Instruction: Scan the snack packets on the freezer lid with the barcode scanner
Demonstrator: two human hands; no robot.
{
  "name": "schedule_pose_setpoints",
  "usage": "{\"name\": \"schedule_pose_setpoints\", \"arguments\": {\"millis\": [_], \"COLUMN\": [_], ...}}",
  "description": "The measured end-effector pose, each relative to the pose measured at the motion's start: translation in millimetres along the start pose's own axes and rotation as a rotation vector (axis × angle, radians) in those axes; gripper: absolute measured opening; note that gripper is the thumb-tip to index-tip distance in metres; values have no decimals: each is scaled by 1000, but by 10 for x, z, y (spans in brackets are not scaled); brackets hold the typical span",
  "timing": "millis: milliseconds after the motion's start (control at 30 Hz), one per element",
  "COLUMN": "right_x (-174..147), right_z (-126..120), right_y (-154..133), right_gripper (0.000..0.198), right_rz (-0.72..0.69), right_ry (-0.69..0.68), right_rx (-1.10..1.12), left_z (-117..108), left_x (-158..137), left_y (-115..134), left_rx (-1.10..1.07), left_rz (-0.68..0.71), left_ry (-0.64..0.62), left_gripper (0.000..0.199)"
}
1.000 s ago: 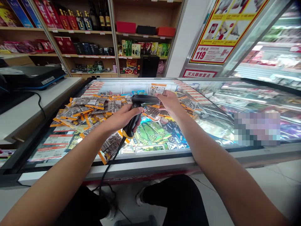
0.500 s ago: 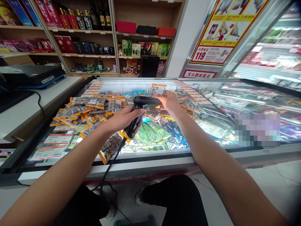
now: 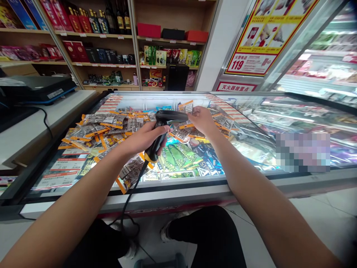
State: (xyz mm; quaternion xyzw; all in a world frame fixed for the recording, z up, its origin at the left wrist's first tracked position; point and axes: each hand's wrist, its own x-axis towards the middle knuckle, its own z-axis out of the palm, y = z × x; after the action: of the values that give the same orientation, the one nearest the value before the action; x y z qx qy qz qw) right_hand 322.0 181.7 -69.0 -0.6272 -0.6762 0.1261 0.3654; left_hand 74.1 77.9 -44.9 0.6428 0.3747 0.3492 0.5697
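Observation:
In the head view my left hand (image 3: 149,137) is wrapped round the handle of a black and yellow barcode scanner (image 3: 171,115), whose cord hangs down towards the floor. My right hand (image 3: 203,121) pinches a small clear snack packet (image 3: 186,107) with an orange edge and a white label. This packet is tilted just beyond the scanner's head, which partly covers the view of it. Beneath both hands, many similar snack packets (image 3: 111,121) lie heaped on the glass top of a chest freezer (image 3: 178,187). Green ice-cream wrappers (image 3: 180,155) show through the glass.
A white counter (image 3: 52,121) with a black weighing scale (image 3: 36,88) stands at the left. Behind the freezer are shelves with bottles (image 3: 96,21) and boxes (image 3: 149,30). A fire notice (image 3: 248,63) hangs at the right. The scanner's cord (image 3: 128,201) loops down near my legs.
The packet in my right hand has tilted, its orange edge now slanting up to the right. The scanner has shifted slightly left and up in my left hand.

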Motion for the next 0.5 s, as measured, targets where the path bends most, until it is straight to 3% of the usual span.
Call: {"name": "schedule_pose_setpoints", "arguments": {"millis": [67, 133, 200, 267, 300, 400, 500], "right_x": [38, 56, 23, -98, -196, -588, -938], "right_z": [-6, -5, 17, 74, 120, 320, 542], "right_y": [91, 145, 107, -45, -155, -520, -772], "right_gripper": [18, 31, 42, 37, 31, 44, 81], "right_rz": [-54, -88, -175, -291, -340, -565, -759], "right_ry": [13, 54, 110, 62, -34, -552, -722], "right_rx": [-216, -349, -346, -185, -68, 136, 107], "left_z": [-19, -50, -92, -143, -170, -240, -269], "left_x": [0, -1, -3, -7, -10, -29, -54], "left_y": [29, 59, 88, 117, 133, 187, 239], "left_rx": [-13, -35, -56, -66, -71, -102, -132], "left_rz": [18, 33, 48, 71, 86, 122, 134], "left_ry": [35, 80, 128, 157, 161, 166, 200], "left_gripper": [32, 30, 28, 29, 30, 34, 36]}}
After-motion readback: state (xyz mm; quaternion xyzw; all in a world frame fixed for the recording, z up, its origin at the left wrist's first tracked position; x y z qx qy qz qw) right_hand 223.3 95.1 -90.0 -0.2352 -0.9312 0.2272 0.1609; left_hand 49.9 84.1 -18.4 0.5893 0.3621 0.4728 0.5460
